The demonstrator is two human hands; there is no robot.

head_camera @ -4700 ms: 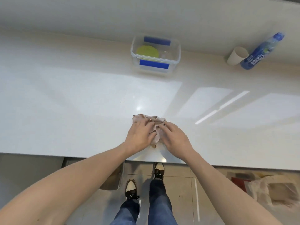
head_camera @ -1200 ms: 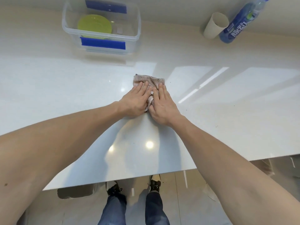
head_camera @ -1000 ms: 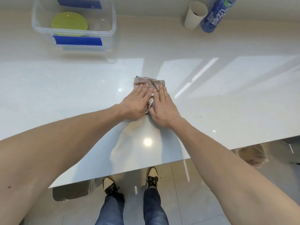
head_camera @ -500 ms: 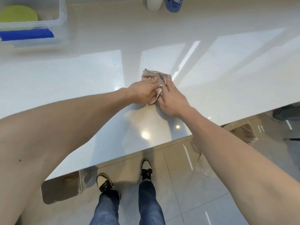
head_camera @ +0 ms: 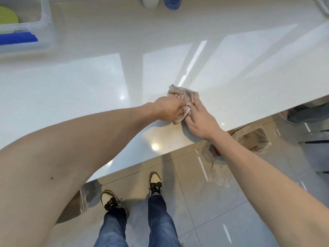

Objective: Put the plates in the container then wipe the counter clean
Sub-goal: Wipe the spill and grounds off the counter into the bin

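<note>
Left hand (head_camera: 169,109) grips bunched cloth (head_camera: 185,94) on counter (head_camera: 71,90); right hand (head_camera: 201,120) presses it flat-fingered. Container (head_camera: 44,20) with green plate (head_camera: 8,15) far left.

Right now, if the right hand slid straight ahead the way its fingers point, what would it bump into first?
Nothing soon: the right hand on the crumpled beige cloth faces bare glossy white counter; probably the blue bottle eventually.
</note>
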